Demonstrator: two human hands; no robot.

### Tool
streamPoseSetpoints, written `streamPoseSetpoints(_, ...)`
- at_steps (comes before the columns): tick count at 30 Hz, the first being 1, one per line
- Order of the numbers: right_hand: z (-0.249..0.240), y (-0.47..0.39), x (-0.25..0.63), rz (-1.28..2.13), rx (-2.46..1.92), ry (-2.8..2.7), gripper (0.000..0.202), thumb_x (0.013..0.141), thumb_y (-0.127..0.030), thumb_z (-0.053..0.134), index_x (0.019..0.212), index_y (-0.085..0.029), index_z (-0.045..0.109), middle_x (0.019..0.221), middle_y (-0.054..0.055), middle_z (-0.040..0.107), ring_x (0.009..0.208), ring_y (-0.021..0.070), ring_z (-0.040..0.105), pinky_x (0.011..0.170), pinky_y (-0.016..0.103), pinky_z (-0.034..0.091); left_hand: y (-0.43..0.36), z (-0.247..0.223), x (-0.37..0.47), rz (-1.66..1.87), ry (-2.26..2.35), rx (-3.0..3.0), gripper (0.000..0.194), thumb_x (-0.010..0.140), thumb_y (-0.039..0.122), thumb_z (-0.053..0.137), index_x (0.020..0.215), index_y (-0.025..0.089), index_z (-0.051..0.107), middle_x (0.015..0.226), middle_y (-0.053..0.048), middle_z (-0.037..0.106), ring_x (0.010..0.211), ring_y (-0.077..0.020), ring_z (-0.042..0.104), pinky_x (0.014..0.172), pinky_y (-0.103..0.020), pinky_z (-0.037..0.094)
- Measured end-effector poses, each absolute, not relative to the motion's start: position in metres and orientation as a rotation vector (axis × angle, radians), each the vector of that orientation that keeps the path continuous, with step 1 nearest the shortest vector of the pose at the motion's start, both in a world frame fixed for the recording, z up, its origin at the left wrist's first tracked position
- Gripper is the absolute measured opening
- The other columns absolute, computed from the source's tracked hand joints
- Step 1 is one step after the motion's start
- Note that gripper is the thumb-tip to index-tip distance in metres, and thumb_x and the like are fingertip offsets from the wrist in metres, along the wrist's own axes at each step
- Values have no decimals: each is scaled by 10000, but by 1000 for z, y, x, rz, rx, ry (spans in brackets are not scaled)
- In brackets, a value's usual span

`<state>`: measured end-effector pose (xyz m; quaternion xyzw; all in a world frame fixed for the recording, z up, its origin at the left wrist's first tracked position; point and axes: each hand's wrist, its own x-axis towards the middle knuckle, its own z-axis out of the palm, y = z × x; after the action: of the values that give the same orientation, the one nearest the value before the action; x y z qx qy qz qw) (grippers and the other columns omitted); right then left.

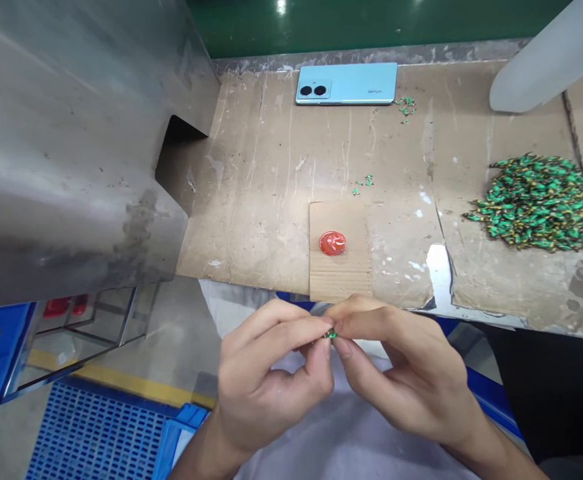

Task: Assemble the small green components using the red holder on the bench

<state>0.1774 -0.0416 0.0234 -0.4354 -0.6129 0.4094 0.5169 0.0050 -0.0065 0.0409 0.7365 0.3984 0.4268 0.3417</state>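
Just in front of the table edge, my left hand [277, 363] and my right hand [401, 363] meet fingertip to fingertip. Between them is a tiny green piece [332, 334] with dark and yellowish parts, pinched by thumb and forefinger on each side. The fingertips cover much of it, so its exact kind is unclear. Beyond the hands, a shiny red oval thing [332, 243] lies on a small cardboard piece [341, 283]. To the right is a large heap of similar green pieces [541, 203].
A light blue phone [348, 84] lies at the back, with a few loose green pieces [407, 107] beside it. More green bits [368, 180] lie mid-table. A metal housing [81, 153] bounds the left. A whitish cylindrical object [546, 60] juts in at upper right.
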Motion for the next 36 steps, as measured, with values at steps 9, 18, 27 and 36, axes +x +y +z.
streamPoseSetpoints(9, 20, -43, 181, 811, -1102, -1686, 212, 1037, -63, 605, 1035, -275, 610, 956, 50, 756, 849, 212, 764, 691, 324, 630, -8, 37, 8, 1116, 1091, 1848, 283, 832, -38, 701, 963, 175, 834, 806, -13, 768, 653, -107, 718, 585, -182, 609)
streamPoseSetpoints(18, 18, -41, 175, 913, -1092, -1506, 208, 1001, -52, 647, 1049, -252, 621, 890, 10, 733, 825, 179, 767, 740, 293, 650, 0, 33, 6, 1112, 1037, 1707, 234, 780, -6, 742, 873, 184, 844, 738, -18, 769, 577, -114, 679, 509, -182, 553)
streamPoseSetpoints(27, 15, -41, 174, 839, -1122, -1575, 145, 1053, -98, 633, 1098, -237, 628, 900, 15, 768, 813, 171, 764, 725, 282, 638, -1, 28, 3, 1090, 1020, 1502, 248, 827, 9, 759, 918, 208, 874, 763, -6, 769, 582, -103, 654, 489, -171, 519)
streamPoseSetpoints(36, 17, -49, 181, 1066, -1165, -1345, 131, 1038, -154, 731, 1132, -244, 720, 880, -36, 801, 694, 95, 757, 670, 176, 623, -4, 20, -6, 1066, 864, 1435, 299, 883, 120, 902, 1158, 204, 823, 973, -41, 753, 857, -143, 698, 768, -226, 615)
